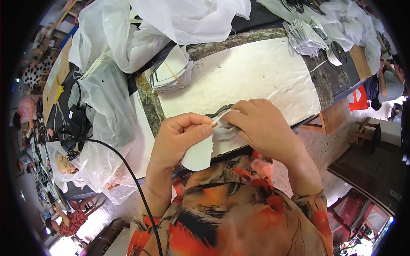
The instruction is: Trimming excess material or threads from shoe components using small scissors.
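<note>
My left hand (181,135) is closed, thumb and forefinger pinching a flat white piece (199,154) with a rounded lower end and a small notched edge. A narrow white strip (221,115) runs from that pinch toward my right hand (268,129). The fingers of my right hand curl together around the far side of the work, on thin pale and dark grey material (222,109) that they largely hide. Both hands are over the near edge of a creased white sheet (243,77) on the table.
A stack of white cut pieces (175,70) under a yellow band lies beyond my left hand. Another bundle (306,40) sits at the far right by a spool (336,54). Plastic bags (106,34) crowd the left. A black cable (124,160) crosses at left. Stools and other people are around.
</note>
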Demonstrator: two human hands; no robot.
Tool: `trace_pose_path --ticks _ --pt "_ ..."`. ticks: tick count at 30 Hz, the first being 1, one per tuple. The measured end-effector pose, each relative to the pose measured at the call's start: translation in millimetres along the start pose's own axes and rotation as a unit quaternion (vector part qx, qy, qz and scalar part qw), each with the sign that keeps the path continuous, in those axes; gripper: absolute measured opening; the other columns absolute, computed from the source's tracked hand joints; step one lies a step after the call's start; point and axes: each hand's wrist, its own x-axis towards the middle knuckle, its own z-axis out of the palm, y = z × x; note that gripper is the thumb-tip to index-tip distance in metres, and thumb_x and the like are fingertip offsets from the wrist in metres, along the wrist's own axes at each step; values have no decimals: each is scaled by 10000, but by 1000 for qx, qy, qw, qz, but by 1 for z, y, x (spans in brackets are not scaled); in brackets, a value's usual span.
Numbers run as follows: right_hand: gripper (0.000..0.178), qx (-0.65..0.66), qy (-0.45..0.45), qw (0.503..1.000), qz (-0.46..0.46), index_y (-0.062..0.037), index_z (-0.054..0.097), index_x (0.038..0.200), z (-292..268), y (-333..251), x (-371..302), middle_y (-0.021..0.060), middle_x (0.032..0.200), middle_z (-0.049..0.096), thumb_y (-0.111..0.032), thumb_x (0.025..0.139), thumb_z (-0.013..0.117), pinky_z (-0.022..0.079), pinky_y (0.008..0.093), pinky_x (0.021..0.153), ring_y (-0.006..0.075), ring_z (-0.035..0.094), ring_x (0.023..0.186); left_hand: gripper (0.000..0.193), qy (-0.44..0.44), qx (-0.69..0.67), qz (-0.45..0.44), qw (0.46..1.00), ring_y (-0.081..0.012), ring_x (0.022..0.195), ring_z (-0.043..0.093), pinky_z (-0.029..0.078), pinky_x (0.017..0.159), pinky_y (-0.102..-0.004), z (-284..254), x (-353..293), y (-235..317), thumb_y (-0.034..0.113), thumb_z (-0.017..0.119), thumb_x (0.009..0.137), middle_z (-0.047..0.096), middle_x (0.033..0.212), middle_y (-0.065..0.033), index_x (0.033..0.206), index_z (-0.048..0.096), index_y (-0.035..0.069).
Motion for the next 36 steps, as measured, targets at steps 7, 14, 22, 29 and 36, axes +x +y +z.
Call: trace_pose_path --ticks 7,14,22,29,36 --pt "175 56 -66 994 67 -112 666 1030 -10 -1 14 99 864 689 -224 916 596 514 421 692 331 663 826 167 32 11 54 998 -51 695 629 493 603 -199 11 1 -5 90 723 933 711 830 -18 1065 718 -11" --pt "182 38 -70 995 60 -99 672 999 -7 7 15 110 896 695 -233 926 573 510 436 729 342 659 850 149 56 -7 26 998 -29 697 603 466 606 -178 12 7 -1 91 721 933 695 814 11 1046 723 -6" --pt "225 105 -83 988 76 -50 664 997 -14 7 26 157 883 674 -253 927 594 498 436 699 359 649 823 146 75 55 81 992 16 641 473 355 553 -161 15 7 -10 103 734 929 590 727 90 1032 734 0" --pt "492 374 -173 906 94 18 669 1037 -23 17 27 175 916 678 -437 1039 482 495 378 797 288 630 858 146 85 79 105 988 26 606 417 306 524 -160 25 10 -16 109 727 937 532 681 118 1030 736 -3" --pt "503 438 -180 876 89 26 651 991 -15 21 25 143 921 643 -421 1075 437 468 342 823 219 552 858 145 85 82 121 986 28 587 394 288 509 -169 24 13 -21 121 728 939 522 655 114 1019 735 0"
